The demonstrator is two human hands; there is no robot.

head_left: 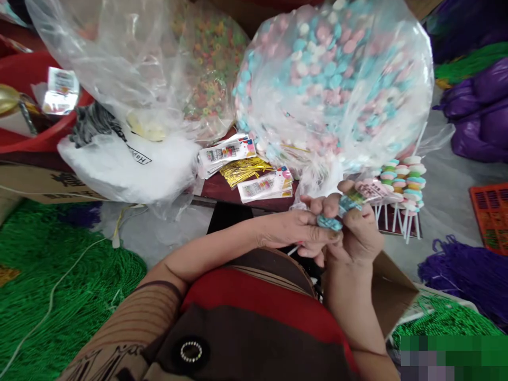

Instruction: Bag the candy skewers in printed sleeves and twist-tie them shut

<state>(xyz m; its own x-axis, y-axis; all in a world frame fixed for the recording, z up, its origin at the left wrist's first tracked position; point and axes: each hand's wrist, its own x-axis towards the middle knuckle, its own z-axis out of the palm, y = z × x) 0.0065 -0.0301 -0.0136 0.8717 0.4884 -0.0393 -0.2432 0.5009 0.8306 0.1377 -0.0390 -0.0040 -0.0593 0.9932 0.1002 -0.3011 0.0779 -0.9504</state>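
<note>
We've got left hand (299,228) and right hand (363,235) fingers pinching a wrapped marshmallow skewer (351,202) by the counter's (220,190) near right edge; too hard a squeeze could squash it.

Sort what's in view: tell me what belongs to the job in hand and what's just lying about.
Seems to belong to the job:
held candy skewer
candy skewers at the right
bag of pink, white and blue candies
printed packets
gold strips

Probably just lying about:
green cords
purple cords
purple bags
orange crate
</note>
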